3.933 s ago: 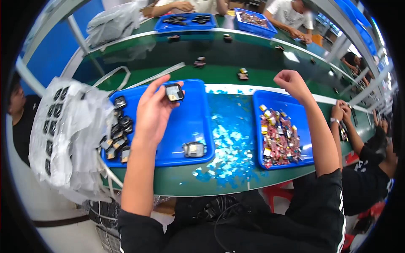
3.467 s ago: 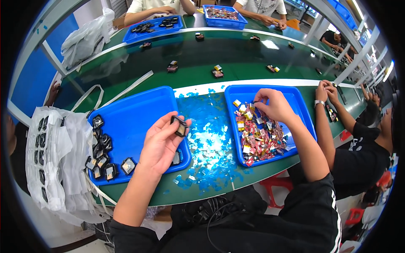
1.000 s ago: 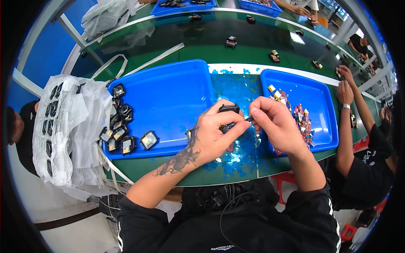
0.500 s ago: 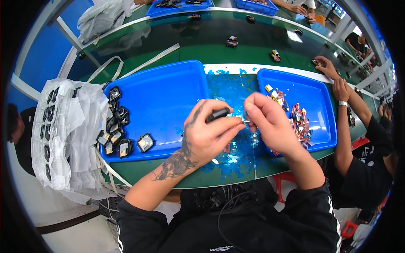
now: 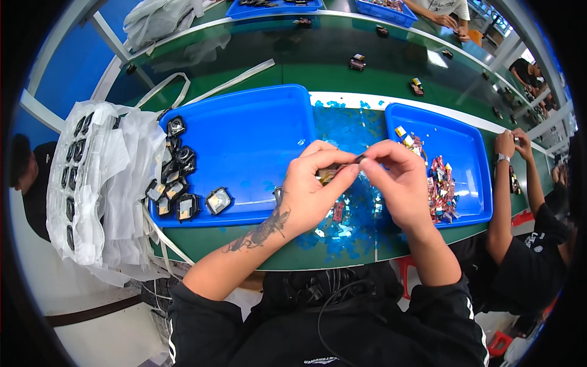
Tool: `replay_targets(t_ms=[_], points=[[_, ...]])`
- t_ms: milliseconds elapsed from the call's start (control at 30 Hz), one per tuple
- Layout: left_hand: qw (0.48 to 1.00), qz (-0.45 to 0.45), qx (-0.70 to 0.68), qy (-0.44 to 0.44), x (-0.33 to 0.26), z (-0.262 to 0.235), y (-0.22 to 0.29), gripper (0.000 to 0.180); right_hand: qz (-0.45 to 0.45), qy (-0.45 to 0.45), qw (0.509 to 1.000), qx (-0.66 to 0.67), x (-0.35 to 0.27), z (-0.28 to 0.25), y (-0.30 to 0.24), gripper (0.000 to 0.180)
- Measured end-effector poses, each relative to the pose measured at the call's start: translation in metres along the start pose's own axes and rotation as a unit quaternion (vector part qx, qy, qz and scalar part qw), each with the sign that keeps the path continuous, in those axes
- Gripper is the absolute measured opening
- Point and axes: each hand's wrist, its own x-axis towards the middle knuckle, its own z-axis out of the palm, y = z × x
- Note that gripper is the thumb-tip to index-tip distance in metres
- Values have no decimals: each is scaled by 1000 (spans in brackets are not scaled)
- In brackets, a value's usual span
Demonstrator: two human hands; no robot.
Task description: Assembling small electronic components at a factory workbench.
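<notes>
My left hand [image 5: 315, 183] and my right hand [image 5: 400, 186] meet over the strip between two blue trays, thumbs and fingertips pinched together. Between the fingertips is a small dark piece [image 5: 361, 158], mostly covered. A gold-yellow part [image 5: 326, 176] shows inside the curl of my left fingers; whether it joins the dark piece I cannot tell. By my left palm, the silver-and-black edge of a small case [image 5: 279, 194] peeks out. Small black watch-like cases [image 5: 218, 200] lie along the left side of the left tray [image 5: 257, 116]. Small reddish circuit boards [image 5: 441, 183] fill part of the right tray [image 5: 471, 153].
Bits of blue film [image 5: 342, 131] and loose scraps litter the green table between the trays. Stacked clear blister packs [image 5: 82, 183] stand at the left. Beyond runs a green conveyor [image 5: 293, 61] carrying small assemblies [image 5: 357, 62]. A co-worker's hands [image 5: 513, 144] are at the right.
My hands have drawn closer together, the left fingers now curled round a gold-yellow part. The black object on top of my left hand no longer shows there. The co-worker's hands moved right; the view shifted slightly.
</notes>
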Motion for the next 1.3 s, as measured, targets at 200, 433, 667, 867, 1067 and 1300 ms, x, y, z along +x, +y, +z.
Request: replay_targets(t_ms=[200, 433, 667, 867, 1067, 1300], points=[[928, -163, -334, 24, 3, -5, 2, 53, -26, 53, 995, 78, -6, -9, -13, 3], [963, -132, -218, 93, 5, -8, -10, 29, -26, 1, 1000, -7, -31, -4, -11, 11], [963, -138, -189, 135, 4, -5, -1, 16, -161, 137, 953, -217, -25, -2, 2, 10], [942, -163, -275, 103, 4, -9, -11, 16, -110, 129, 967, -188, -26, -2, -6, 17], [966, -142, -212, 35, -2, 2, -1, 22, -75, 34, 991, -108, -30, 8, -17, 15], [961, -104, -237, -93, -7, 1, 5, 38, -144, 121, 959, -214, -16, 14, -19, 12]])
